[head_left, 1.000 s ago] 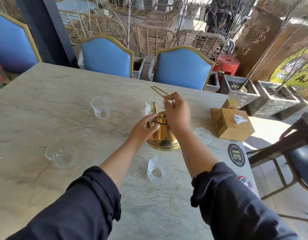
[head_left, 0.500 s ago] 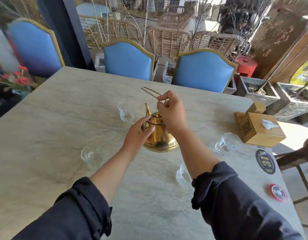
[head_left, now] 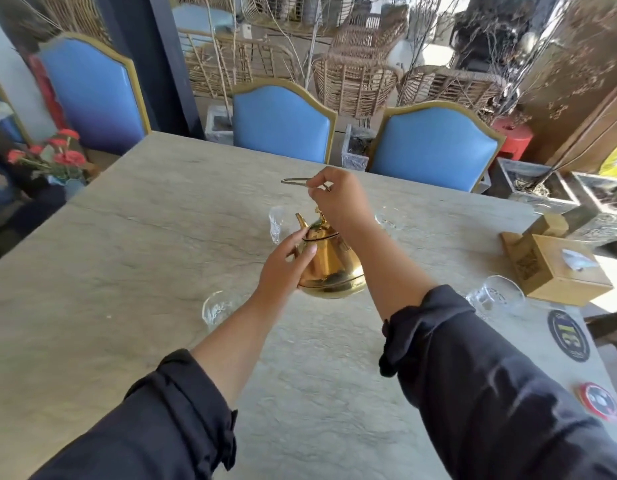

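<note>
A golden teapot (head_left: 331, 268) stands in the middle of the marble table (head_left: 127, 258), its spout pointing away to the left. My left hand (head_left: 286, 268) grips the pot's left side just below the lid. My right hand (head_left: 338, 199) is above the pot and pinches a pair of thin metal tongs (head_left: 295, 181), whose looped end sticks out to the left. The tongs' tips are hidden behind my fingers. Several small clear glasses stand around the pot: one behind it on the left (head_left: 276, 223), one at the front left (head_left: 218, 308), one at the right (head_left: 494, 297).
A wooden tissue box (head_left: 556, 271) sits near the right edge, with two round coasters (head_left: 568, 336) in front of it. Blue chairs (head_left: 282, 123) line the far side. Red flowers (head_left: 54, 157) stand off the left corner. Planters and wicker chairs lie beyond.
My view has shifted, so the pot and glasses sit further right and lower in the frame. The tongs have tipped from slanting to nearly level. Both hands keep their hold.
</note>
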`<action>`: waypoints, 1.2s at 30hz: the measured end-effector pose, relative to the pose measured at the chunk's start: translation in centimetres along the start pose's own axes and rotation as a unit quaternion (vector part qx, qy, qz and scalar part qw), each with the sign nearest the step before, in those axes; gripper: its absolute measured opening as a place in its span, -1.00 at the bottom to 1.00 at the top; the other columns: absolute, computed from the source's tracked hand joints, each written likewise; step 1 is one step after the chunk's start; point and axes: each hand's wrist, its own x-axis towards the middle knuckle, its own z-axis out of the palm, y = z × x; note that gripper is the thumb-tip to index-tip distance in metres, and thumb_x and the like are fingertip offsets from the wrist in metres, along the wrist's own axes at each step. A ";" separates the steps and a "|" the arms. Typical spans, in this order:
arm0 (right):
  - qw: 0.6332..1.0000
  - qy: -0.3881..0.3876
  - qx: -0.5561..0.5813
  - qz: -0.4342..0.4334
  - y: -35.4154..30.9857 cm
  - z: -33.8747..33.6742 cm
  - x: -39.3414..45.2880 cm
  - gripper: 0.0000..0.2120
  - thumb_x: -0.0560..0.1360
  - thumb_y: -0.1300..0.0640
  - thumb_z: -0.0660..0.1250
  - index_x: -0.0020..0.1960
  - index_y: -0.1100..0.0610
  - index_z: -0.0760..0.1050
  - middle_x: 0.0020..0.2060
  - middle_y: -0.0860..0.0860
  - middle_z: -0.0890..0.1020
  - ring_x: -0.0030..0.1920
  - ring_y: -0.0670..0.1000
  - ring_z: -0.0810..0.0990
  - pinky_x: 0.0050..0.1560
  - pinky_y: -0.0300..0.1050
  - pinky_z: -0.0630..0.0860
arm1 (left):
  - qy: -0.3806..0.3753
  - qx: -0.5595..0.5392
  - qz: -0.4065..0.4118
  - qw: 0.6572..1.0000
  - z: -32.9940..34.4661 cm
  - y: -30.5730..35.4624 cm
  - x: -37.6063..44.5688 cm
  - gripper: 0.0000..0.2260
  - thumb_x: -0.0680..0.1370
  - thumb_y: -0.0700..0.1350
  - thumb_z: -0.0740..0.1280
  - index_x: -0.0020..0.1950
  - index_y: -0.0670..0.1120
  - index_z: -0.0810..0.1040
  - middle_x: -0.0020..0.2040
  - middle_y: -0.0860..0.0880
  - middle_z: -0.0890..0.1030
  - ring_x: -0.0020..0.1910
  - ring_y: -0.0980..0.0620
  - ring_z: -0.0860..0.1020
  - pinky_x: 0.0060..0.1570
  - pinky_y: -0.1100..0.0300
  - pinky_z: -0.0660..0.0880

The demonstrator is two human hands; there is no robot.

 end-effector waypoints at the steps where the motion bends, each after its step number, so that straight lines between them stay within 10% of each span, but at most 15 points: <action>1: 1.000 -0.003 -0.004 -0.001 -0.2 0.1 0.1 -0.88 0.51 0.25 0.27 -0.03 0.17 0.59 0.02 0.00 0.66 -0.05 0.02 0.62 -0.10 -0.13 0.55 | -0.005 -0.012 -0.011 1.000 -0.1 0.0 0.0 -0.58 0.55 0.10 0.35 0.42 0.23 0.44 0.41 0.05 0.50 0.37 0.01 0.47 0.25 -0.11 0.52; 10: 0.998 -0.033 -0.044 -0.007 -1.1 1.2 0.8 -0.89 0.50 0.27 0.28 -0.04 0.20 0.58 -0.06 0.15 0.68 -0.14 0.21 0.66 -0.04 0.16 0.62 | 0.000 -0.060 -0.055 0.997 -0.8 0.1 0.1 -0.62 0.57 0.05 0.36 0.38 0.27 0.46 0.39 0.00 0.47 0.35 -0.03 0.47 0.08 -0.15 0.58; 36: 0.995 -0.049 -0.083 -0.002 -1.4 1.7 1.3 -0.86 0.51 0.29 0.25 -0.04 0.19 0.59 -0.09 0.15 0.68 -0.17 0.22 0.65 -0.10 0.14 0.62 | -0.005 -0.086 -0.072 0.994 -0.9 0.0 0.2 -0.64 0.56 0.02 0.38 0.35 0.26 0.49 0.32 -0.03 0.53 0.27 -0.04 0.53 0.08 -0.21 0.60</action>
